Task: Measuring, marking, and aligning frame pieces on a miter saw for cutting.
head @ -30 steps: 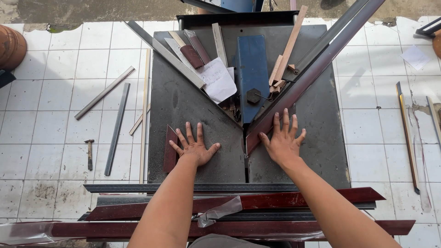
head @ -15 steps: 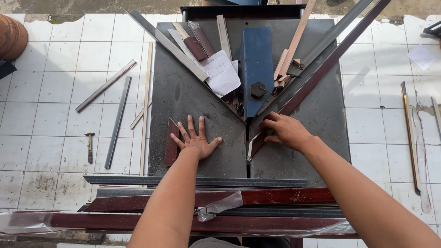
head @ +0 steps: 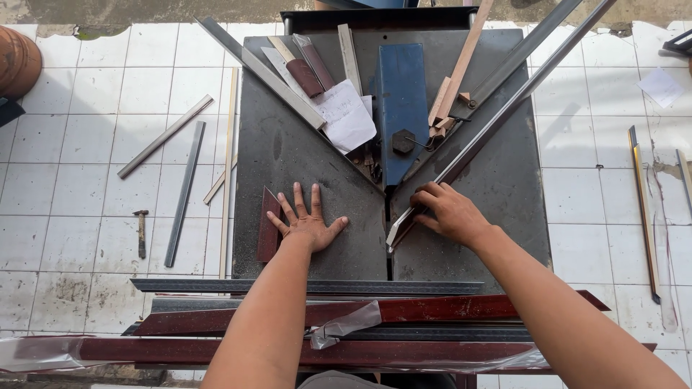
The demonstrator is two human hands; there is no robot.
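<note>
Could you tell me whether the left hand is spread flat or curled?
Spread flat: the left hand lies palm down on the dark table, fingers fanned apart.

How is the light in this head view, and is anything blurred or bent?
Head view: soft, even daylight with faint shadows under the left hand and right hand; mild glare on the long metal strip; sharp throughout; tile lines bow slightly at the edges.

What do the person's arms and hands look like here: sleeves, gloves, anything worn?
Both forearms are bare right to the bottom edge of the picture, with no sleeves in view. The left hand and right hand are ungloved; no watch, ring or wristband shows on either.
</note>
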